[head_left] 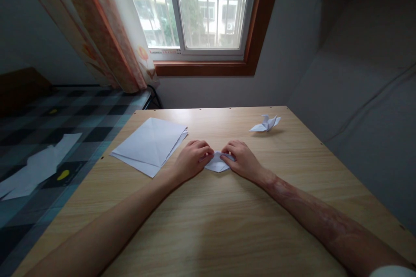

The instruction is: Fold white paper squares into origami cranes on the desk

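Folded paper (217,165) lies on the wooden table (214,220), right between the two hands. The left hand (193,158) pinches its left side with bent fingers and thumb. The right hand (241,159) pinches its right side the same way. Big white sheets (150,142) lie near the left hand. A little paper bird (265,124) sits farther back, on the right. More white paper pieces (42,165) lie on the checked bed (112,110).

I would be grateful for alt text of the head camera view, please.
A person's left hand and right hand hold a small folded white paper piece on a light wood-grain table. Square white paper sheets lie to the left; a white folded-paper bird sits at back right.
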`<state>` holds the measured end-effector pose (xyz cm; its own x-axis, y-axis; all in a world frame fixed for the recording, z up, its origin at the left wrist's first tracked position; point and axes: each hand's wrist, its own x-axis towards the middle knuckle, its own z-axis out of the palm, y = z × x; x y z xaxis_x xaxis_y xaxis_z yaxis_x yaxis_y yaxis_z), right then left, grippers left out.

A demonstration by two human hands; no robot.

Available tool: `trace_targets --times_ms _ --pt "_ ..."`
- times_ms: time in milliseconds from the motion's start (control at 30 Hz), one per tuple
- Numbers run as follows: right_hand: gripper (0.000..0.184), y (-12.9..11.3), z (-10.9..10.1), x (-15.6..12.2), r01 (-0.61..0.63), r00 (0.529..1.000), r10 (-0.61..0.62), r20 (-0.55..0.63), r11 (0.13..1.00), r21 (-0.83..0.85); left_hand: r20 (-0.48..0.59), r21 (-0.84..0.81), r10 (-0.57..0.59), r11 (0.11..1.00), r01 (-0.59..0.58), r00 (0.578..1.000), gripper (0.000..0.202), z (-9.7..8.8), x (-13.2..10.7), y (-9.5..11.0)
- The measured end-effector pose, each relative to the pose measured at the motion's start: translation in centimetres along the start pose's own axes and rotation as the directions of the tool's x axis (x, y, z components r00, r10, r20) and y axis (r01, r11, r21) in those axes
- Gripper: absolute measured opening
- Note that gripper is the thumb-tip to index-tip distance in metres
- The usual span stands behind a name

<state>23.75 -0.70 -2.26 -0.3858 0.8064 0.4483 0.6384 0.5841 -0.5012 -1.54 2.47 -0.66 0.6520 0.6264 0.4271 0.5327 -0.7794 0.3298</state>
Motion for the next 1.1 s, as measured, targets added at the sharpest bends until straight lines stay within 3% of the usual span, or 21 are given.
trace_targets --times_ms 200,400,1100 --pt "0.012 0.0 -0.4 -0.1 0.023 0.999 -0.024 0.021 0.998 0.067 0.014 0.024 0.026 0.999 -0.026 1.000 0.018 -0.2 0.1 0.3" --pt "0.014 0.6 -1.5 0.4 0.044 0.991 -0.065 0.115 0.983 0.179 0.055 0.024 0.092 0.995 -0.093 0.994 0.021 -0.3 0.1 0.2" --pt "0.007 0.6 -1.2 0.1 0.094 0.990 -0.098 0.102 0.994 0.048 0.067 0.038 0.057 0.998 -0.059 0.996 0.018 -0.2 0.1 0.4"
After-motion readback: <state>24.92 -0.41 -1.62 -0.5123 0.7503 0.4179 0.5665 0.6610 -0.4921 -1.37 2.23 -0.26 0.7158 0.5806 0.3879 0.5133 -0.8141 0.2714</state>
